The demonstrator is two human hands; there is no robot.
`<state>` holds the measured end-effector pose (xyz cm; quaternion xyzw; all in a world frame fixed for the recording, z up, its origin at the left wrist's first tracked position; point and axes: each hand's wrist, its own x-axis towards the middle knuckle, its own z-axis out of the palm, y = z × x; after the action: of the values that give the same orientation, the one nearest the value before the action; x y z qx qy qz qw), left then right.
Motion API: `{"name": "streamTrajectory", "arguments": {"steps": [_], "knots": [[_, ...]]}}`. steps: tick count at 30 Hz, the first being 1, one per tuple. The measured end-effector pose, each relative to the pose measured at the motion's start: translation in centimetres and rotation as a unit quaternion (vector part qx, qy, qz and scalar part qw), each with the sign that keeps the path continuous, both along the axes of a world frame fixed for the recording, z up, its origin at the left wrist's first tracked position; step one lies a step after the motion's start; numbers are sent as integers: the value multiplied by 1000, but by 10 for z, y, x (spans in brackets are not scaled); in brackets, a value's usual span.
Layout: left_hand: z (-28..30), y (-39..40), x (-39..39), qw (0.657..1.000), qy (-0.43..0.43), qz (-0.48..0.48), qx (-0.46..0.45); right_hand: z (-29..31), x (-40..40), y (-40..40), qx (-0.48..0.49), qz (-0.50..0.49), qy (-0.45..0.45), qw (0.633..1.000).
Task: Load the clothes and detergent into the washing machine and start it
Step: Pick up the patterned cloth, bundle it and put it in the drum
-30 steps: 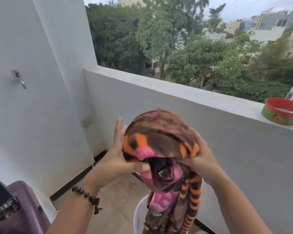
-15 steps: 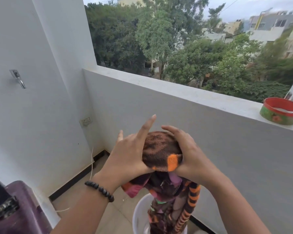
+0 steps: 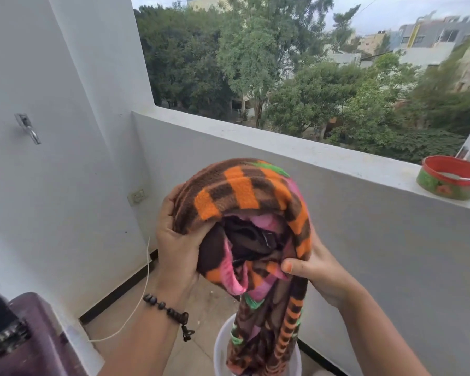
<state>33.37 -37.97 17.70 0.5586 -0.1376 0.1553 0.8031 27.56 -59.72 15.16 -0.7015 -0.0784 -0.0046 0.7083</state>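
A brown, orange and pink checked fleece cloth (image 3: 244,196) is bunched up in front of me at chest height. My left hand (image 3: 175,248) grips its left side, fingers curled into the folds. My right hand (image 3: 312,264) holds the right side, thumb pinching the fabric. The lower end of the cloth hangs down into a white bucket (image 3: 219,356) on the floor. The maroon washing machine (image 3: 36,340) shows at the bottom left corner, only partly in view.
A grey balcony parapet (image 3: 337,161) runs across in front, with a red and green tin (image 3: 451,180) on its ledge at the right. A white wall with a metal hook (image 3: 29,128) and a socket (image 3: 139,196) stands left. A white cord (image 3: 141,291) hangs to the tiled floor.
Both hands have gathered more of the cloth up from the bucket. The bundle between them is bigger and higher, and the grip has shifted to its sides.
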Motion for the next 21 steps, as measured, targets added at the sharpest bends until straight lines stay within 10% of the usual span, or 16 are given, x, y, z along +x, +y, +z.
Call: {"name": "streamTrajectory", "arguments": {"steps": [8, 16, 21], "knots": [[-6, 8, -15, 968, 37, -188, 164, -3, 8, 2, 96, -186, -55, 976], [32, 11, -18, 820, -76, -86, 561, 5, 12, 11, -262, -195, -242, 914], [30, 0, -12, 797, -175, -78, 572, 18, 6, 24, -335, -165, -286, 883]]}}
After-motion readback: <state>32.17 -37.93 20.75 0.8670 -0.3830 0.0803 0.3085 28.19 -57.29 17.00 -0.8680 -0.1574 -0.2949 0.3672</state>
